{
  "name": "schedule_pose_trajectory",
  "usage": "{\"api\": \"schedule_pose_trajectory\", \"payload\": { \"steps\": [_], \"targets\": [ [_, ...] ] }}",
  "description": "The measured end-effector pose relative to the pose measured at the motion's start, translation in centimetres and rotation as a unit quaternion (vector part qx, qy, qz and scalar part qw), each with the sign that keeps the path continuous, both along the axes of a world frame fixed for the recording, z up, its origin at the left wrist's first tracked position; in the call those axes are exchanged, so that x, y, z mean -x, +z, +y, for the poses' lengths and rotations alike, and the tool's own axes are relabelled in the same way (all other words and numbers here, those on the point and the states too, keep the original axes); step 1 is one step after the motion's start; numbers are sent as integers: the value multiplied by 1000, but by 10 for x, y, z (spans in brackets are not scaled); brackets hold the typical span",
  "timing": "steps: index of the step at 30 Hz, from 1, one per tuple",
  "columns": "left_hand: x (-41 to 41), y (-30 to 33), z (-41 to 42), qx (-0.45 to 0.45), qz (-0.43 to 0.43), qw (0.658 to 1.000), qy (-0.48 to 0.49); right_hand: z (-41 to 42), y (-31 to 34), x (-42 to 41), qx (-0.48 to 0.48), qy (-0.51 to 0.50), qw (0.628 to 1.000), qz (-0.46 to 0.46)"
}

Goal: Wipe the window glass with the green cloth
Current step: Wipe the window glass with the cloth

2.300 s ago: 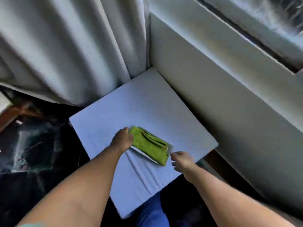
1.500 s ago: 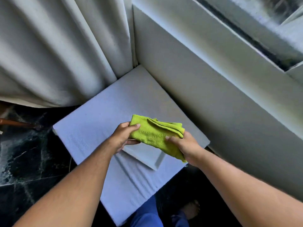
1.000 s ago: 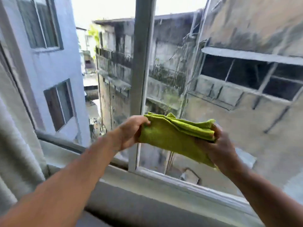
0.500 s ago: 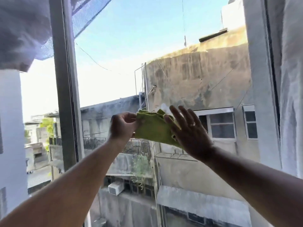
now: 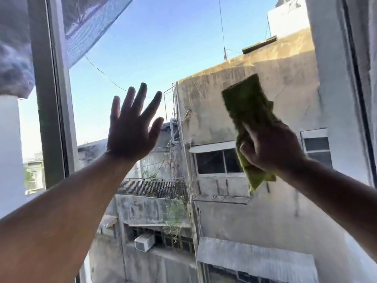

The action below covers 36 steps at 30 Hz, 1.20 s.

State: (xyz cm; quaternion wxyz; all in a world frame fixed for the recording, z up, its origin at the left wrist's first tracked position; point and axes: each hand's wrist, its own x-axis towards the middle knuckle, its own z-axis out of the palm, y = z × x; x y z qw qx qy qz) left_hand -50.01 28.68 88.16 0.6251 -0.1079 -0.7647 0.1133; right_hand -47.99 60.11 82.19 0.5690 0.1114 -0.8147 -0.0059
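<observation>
The window glass (image 5: 159, 48) fills most of the view, with sky and old buildings behind it. My right hand (image 5: 271, 148) grips the folded green cloth (image 5: 246, 105) and holds it up against the right part of the pane; the cloth sticks out above and below my fist. My left hand (image 5: 132, 129) is raised at centre left with its fingers spread wide and its palm toward the glass, holding nothing. Whether that palm touches the pane is unclear.
A grey vertical window frame bar (image 5: 51, 94) stands at the left, with another pane beyond it. A pale curtain (image 5: 365, 58) hangs along the right edge. Netting (image 5: 87, 23) shows outside at the upper left.
My left hand has let go of the cloth and moved left, fingers spread. My right hand has closed on the cloth and carried it right and upward on the pane.
</observation>
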Motion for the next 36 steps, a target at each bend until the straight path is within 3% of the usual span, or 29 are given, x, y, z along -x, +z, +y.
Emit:
{"api": "schedule_pose_trajectory", "payload": {
  "steps": [2, 4, 6, 8, 10, 12, 15, 17, 21, 26, 28, 30, 32, 34, 36],
  "targets": [
    [5, 0, -1, -2, 22, 1000, -4, 9, 18, -3, 119, -28, 992, -21],
    [9, 1, -2, 2, 33, 999, -14, -21, 12, 2, 111, -11, 994, -13],
    [11, 2, -4, 4, 41, 999, -23, -70, -20, 3, -17, 79, 997, -7],
    [11, 1, -7, 7, 44, 999, -29, -106, -64, 1, -200, 155, 967, -2],
    [10, 0, -8, 10, 42, 999, -28, -107, -86, 0, -309, 180, 933, -32],
    [9, 0, -6, 6, 42, 999, -29, -85, -73, 4, -275, 181, 944, -12],
    [9, -1, -5, 1, 45, 999, -29, -42, -25, -2, -76, 114, 990, 24],
    [9, -1, -5, 0, 45, 999, -30, -24, -3, -10, 17, 81, 996, 24],
    [10, 0, -6, 1, 47, 999, -28, -40, -2, -2, -38, -41, 996, 70],
    [10, -2, -5, -3, 50, 998, -29, -14, 19, 21, -58, -16, 991, 122],
    [9, -1, -4, -3, 50, 998, -30, -19, -9, 35, -135, 22, 980, 143],
    [9, -1, -4, -2, 51, 998, -31, -34, -45, 46, -319, 48, 940, 114],
    [9, -1, -5, -2, 58, 998, -28, -36, -39, 51, -417, 64, 900, 110],
    [10, -2, -5, 2, 63, 998, -28, -36, -8, 53, -334, 34, 931, 141],
    [11, 0, -6, 2, 69, 997, -29, -45, 14, 47, -143, 7, 976, 161]
  ]
}}
